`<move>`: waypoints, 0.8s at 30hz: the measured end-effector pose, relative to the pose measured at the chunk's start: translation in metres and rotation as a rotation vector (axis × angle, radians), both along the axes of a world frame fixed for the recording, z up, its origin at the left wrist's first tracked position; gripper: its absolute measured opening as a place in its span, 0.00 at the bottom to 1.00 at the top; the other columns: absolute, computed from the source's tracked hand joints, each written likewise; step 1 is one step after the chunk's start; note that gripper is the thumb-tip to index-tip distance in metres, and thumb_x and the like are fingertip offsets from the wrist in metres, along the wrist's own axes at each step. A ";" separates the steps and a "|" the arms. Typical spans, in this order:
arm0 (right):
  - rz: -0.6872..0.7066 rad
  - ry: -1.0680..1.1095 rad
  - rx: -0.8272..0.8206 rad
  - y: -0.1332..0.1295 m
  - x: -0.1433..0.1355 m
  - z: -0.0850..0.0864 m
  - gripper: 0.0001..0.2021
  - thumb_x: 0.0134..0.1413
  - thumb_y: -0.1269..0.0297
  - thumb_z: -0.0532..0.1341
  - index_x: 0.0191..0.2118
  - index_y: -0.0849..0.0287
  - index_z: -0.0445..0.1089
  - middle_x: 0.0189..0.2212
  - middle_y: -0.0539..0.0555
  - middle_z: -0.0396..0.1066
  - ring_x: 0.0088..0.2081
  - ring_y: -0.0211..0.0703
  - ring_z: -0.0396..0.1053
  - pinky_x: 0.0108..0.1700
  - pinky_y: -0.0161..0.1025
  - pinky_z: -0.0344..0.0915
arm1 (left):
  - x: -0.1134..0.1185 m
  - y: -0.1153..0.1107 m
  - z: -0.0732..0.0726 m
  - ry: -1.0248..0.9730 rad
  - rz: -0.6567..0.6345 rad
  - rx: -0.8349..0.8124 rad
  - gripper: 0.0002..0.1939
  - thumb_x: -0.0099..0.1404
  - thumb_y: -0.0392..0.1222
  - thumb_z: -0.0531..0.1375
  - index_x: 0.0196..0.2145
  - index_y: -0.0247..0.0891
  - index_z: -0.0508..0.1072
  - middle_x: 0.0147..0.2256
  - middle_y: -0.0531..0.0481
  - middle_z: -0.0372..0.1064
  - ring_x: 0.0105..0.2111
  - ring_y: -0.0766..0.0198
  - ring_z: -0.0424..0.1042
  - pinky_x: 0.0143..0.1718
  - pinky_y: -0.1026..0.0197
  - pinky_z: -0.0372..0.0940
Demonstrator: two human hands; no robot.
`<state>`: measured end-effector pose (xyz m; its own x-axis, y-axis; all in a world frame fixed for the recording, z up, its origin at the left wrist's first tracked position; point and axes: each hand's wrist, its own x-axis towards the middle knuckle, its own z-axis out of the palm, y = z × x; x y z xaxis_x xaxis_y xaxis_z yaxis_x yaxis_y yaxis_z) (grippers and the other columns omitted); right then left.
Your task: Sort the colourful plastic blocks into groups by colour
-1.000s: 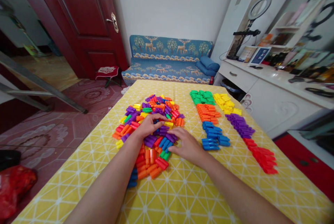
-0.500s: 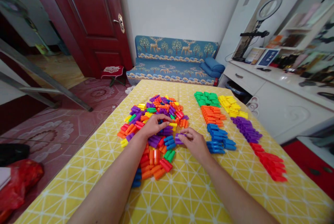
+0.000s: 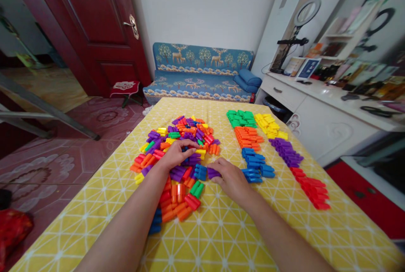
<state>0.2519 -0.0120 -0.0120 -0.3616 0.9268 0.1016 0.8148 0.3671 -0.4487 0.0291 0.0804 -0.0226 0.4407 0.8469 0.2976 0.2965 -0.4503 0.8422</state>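
Observation:
A mixed heap of coloured plastic pieces [image 3: 177, 175] lies on the left half of the yellow patterned tablecloth [image 3: 215, 229]. My left hand [image 3: 179, 152] rests over the heap's middle, thumb and fingers apart, with nothing visible between them. At the heap's right edge, my right hand [image 3: 229, 177] has its fingers closed on a purple piece [image 3: 213, 173], beside blue pieces [image 3: 200, 172]. Right of my hands are separate groups: green [image 3: 241, 118], orange [image 3: 248, 137], blue [image 3: 257, 164], yellow [image 3: 270, 126], purple [image 3: 286, 152] and red [image 3: 311, 187].
Beyond the table stands a blue patterned sofa [image 3: 202, 82]. On the right, a white dresser [image 3: 329, 115] carries bottles and a ring light [image 3: 307, 12]. A red stool [image 3: 125, 88] and metal ladder legs [image 3: 63, 122] are at left.
The view has shifted, so the scene sits further left. My right hand has its fingers more curled around the purple piece. My left hand keeps nearly the same place over the heap.

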 end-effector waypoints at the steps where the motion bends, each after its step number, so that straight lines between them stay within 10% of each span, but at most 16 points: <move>1: -0.002 0.031 -0.006 0.000 0.002 0.001 0.18 0.49 0.71 0.65 0.48 0.49 0.73 0.42 0.52 0.71 0.43 0.45 0.70 0.42 0.39 0.64 | 0.000 0.000 0.000 0.003 -0.001 0.002 0.14 0.61 0.47 0.60 0.40 0.36 0.79 0.40 0.44 0.77 0.42 0.55 0.75 0.47 0.57 0.66; 6: -0.126 0.258 0.156 0.008 0.060 0.018 0.16 0.50 0.66 0.64 0.47 0.52 0.72 0.43 0.52 0.73 0.41 0.43 0.71 0.41 0.39 0.66 | -0.002 0.001 0.000 0.032 0.006 0.017 0.14 0.62 0.47 0.60 0.41 0.36 0.78 0.40 0.44 0.77 0.42 0.55 0.75 0.48 0.56 0.66; 11: -0.604 0.214 0.419 0.024 0.203 0.035 0.17 0.46 0.60 0.66 0.44 0.57 0.73 0.42 0.56 0.74 0.37 0.44 0.71 0.40 0.40 0.65 | -0.002 0.003 -0.001 0.035 0.012 0.029 0.14 0.61 0.47 0.60 0.40 0.36 0.79 0.39 0.44 0.78 0.40 0.55 0.75 0.46 0.56 0.66; 15: -0.907 0.017 0.278 0.028 0.296 0.029 0.15 0.45 0.62 0.67 0.41 0.60 0.74 0.34 0.58 0.76 0.32 0.45 0.71 0.36 0.40 0.62 | -0.001 0.004 -0.001 0.034 0.019 0.026 0.15 0.61 0.48 0.61 0.40 0.36 0.79 0.38 0.45 0.78 0.40 0.55 0.75 0.45 0.57 0.67; 24: -0.738 0.078 0.139 0.023 0.337 0.002 0.12 0.37 0.73 0.66 0.33 0.55 0.74 0.33 0.54 0.75 0.33 0.46 0.71 0.40 0.42 0.62 | -0.002 0.002 -0.002 0.049 0.020 0.010 0.15 0.62 0.48 0.60 0.41 0.36 0.79 0.40 0.45 0.78 0.42 0.55 0.75 0.47 0.57 0.66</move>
<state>0.5888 0.0115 -0.0102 0.3610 0.9024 0.2352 0.8388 -0.2040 -0.5048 0.0267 0.0825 -0.0244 0.4381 0.8528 0.2843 0.3460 -0.4519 0.8222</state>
